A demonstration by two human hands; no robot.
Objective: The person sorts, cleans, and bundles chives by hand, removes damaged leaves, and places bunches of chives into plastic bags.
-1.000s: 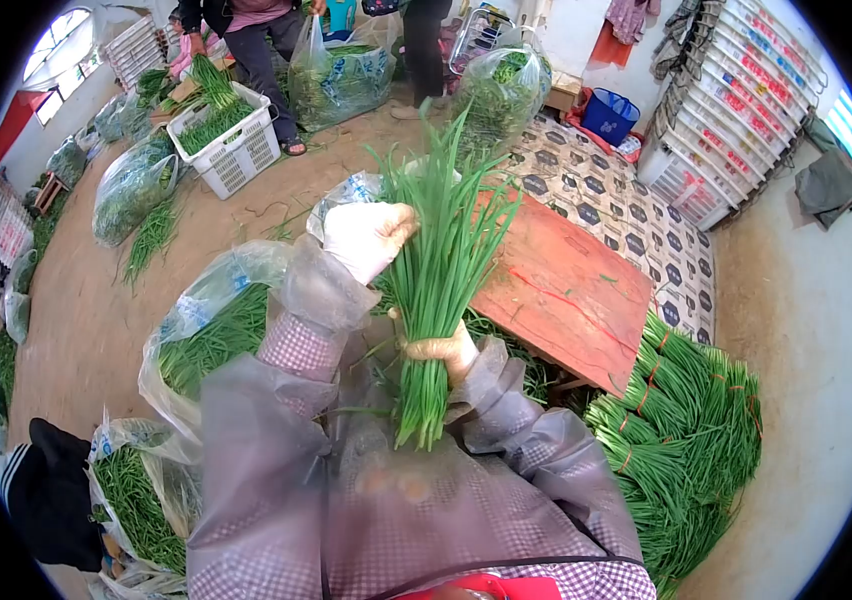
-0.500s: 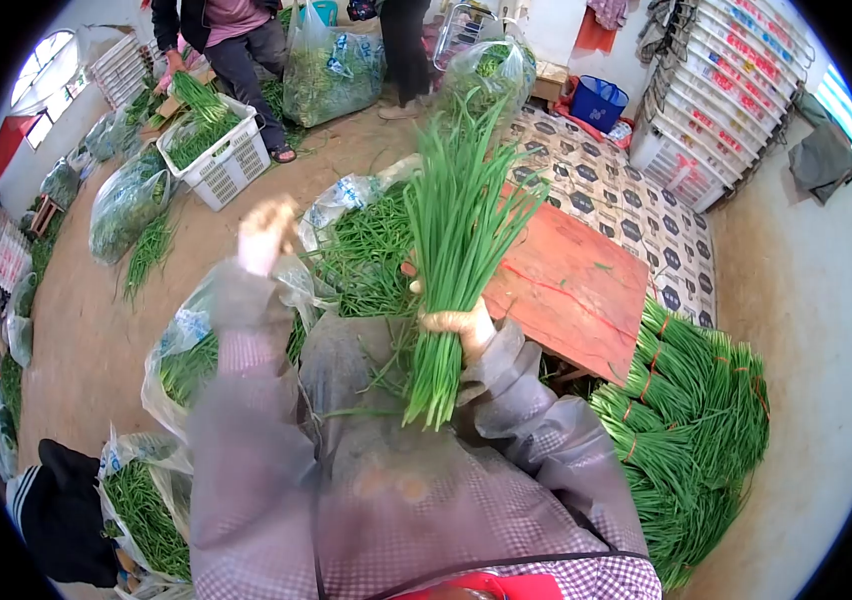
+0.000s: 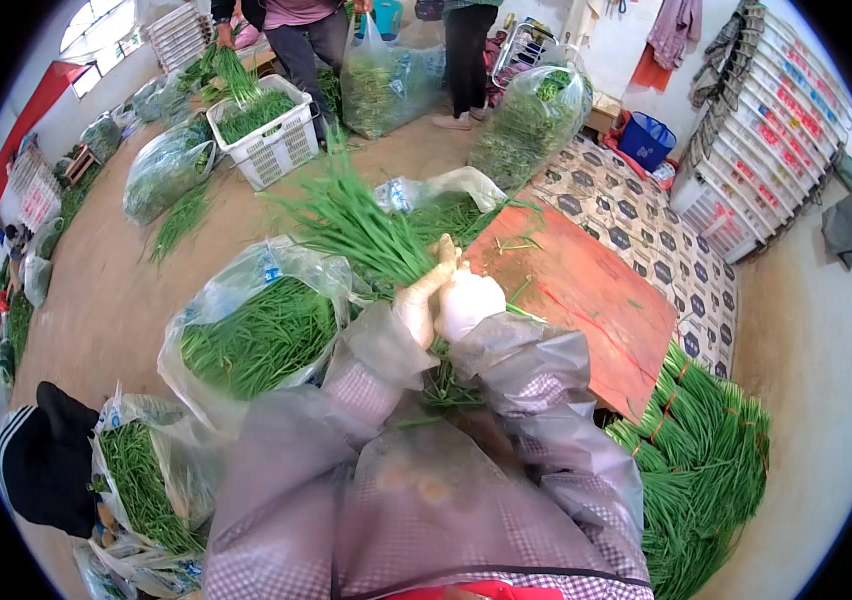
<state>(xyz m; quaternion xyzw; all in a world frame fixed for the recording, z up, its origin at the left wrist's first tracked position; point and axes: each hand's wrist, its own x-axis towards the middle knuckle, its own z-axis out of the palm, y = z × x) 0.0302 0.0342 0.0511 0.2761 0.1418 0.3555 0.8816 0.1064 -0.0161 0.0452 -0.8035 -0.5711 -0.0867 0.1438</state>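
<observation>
- Leafy bunch [image 3: 361, 225] up in front of torso, held at the lower stems where both hands meet.
- Running long axis from hands toward upper left, leaf tips fanned on the far side.
- Nearer to leafy part: left hand [image 3: 416, 308], laid across stems with fingers extended upward; cannot tell how tightly closed.
- Just beside it, against stem end: right hand [image 3: 471, 300], back showing; fingers hidden, cannot tell how far open or whether gripping.
- Just right of hands: red board [image 3: 586, 300], with scraps on top.
- To lower left: open plastic bag [image 3: 175, 370] of greens.
- Beyond board, lower right: banded bundles [image 3: 696, 480], piled.
</observation>
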